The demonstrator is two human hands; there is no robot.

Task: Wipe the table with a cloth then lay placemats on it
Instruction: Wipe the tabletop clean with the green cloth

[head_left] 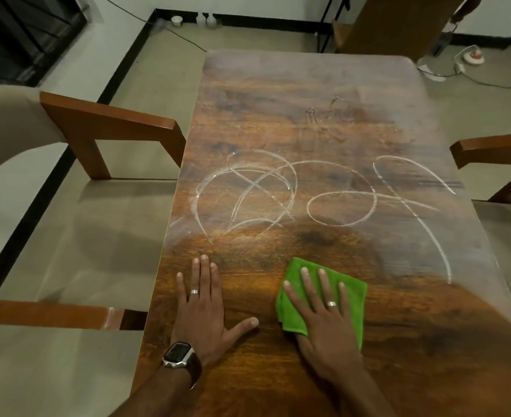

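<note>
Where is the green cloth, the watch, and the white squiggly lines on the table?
green cloth [352, 285]: head view, its bare upper right corner.
watch [178, 353]: head view, its dark face.
white squiggly lines [343, 208]: head view, the middle loop.

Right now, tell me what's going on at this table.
A person is wiping the wooden table. The right hand presses a green cloth flat near the front edge; the left hand rests flat on the wood beside it. White looping streaks cover the middle. No placemats are in view.

Green cloth [347, 291] folded flat on streaked wooden table [308, 115]
</note>
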